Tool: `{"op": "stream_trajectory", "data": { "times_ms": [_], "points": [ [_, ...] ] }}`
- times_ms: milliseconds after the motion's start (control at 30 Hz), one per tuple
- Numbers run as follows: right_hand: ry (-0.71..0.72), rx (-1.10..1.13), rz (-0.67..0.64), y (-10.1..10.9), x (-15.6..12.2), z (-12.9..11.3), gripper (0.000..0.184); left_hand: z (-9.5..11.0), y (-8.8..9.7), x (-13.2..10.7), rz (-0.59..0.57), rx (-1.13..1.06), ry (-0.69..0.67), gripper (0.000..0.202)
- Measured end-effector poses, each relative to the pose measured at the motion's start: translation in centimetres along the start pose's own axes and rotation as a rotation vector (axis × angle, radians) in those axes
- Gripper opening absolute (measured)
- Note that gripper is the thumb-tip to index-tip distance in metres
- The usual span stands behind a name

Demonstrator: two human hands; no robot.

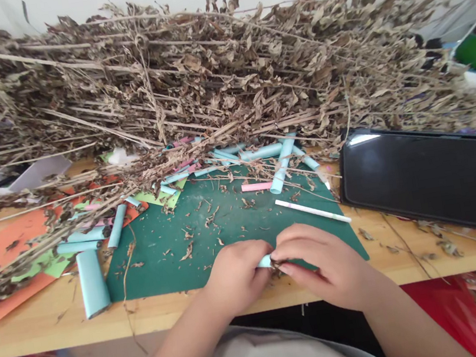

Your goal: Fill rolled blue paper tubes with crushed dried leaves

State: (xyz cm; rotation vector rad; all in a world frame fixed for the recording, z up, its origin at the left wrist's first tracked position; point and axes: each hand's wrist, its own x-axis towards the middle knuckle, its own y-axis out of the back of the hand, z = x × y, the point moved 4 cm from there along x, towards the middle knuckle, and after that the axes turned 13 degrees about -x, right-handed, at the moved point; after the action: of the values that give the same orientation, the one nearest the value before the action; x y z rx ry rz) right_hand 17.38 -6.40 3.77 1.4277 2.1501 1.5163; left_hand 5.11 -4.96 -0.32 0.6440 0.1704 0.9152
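Near the front edge of the green mat (155,256), my left hand (240,273) is closed around a small light-blue paper tube (264,261), whose end pokes out to the right. Thumb and fingers of my right hand (326,261) pinch a bit of dried brown leaf (275,264) at that end. Most of the tube is hidden inside my left hand. A thin white stick (313,211) lies on the mat beyond my right hand. Farther back rest more blue paper tubes (283,164) and a pink tube (257,187). Dried leaf crumbs (187,250) are scattered over the mat.
A large heap of dried stalks and leaves (204,70) spans the back. At right lies a black tablet-like device (435,179). Orange paper (23,234), green paper (51,263) and a wide blue tube (92,284) lie left on the wooden table (151,317).
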Motion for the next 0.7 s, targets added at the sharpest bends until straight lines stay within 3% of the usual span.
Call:
{"op": "stream_trajectory", "data": {
  "times_ms": [200, 500, 700],
  "points": [
    [-0.137, 0.129, 0.115, -0.49, -0.11, 0.71, 0.009, -0.2, -0.05, 0.04, -0.018, 0.034, 0.021, 0.013],
    [-0.045, -0.071, 0.139, -0.47, -0.02, -0.16, 0.01, -0.14, -0.01, 0.04, 0.005, 0.096, 0.054, 0.012],
    [0.054, -0.1, 0.101, -0.62, -0.13, -0.25, 0.014, -0.18, 0.3, 0.1, 0.06, -0.021, 0.143, 0.014]
  ]
}}
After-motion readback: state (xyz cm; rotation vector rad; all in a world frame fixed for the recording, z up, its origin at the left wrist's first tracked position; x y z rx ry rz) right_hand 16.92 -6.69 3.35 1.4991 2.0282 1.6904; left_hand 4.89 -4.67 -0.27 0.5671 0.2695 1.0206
